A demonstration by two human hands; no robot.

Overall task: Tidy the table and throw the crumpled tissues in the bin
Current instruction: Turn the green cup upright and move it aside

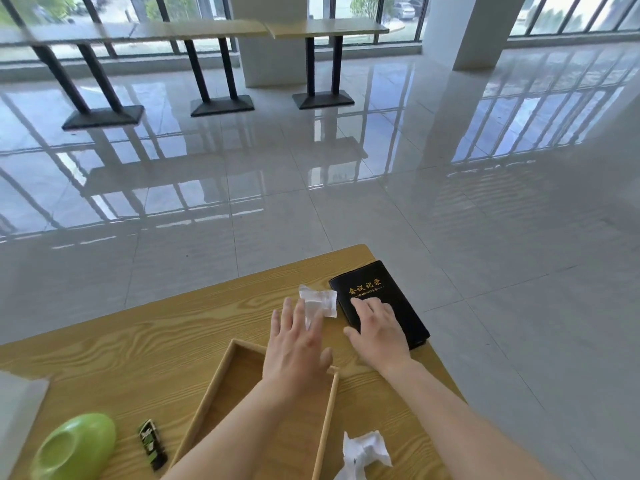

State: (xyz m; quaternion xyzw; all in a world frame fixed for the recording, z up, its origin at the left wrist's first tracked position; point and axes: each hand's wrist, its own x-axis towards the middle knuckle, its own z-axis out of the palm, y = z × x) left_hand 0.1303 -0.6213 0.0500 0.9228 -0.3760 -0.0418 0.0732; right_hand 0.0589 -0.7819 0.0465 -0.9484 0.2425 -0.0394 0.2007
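Observation:
A crumpled white tissue (320,299) lies near the far edge of the wooden table (156,327). My left hand (298,348) hovers just in front of it, fingers spread, the fingertips overlapping its near side. Beside the tissue lies a black notebook (388,292) with gold lettering; my right hand (379,329) rests flat on its near half, fingers apart. A second crumpled tissue (363,452) sits at the table's near edge, right of a shallow wooden tray (214,386). No bin is in view.
A green bowl-like object (74,448) and a small dark green packet (152,443) lie at the near left. A translucent white thing (17,407) shows at the left edge. Beyond the table is glossy tiled floor, with high tables (207,32) by the windows.

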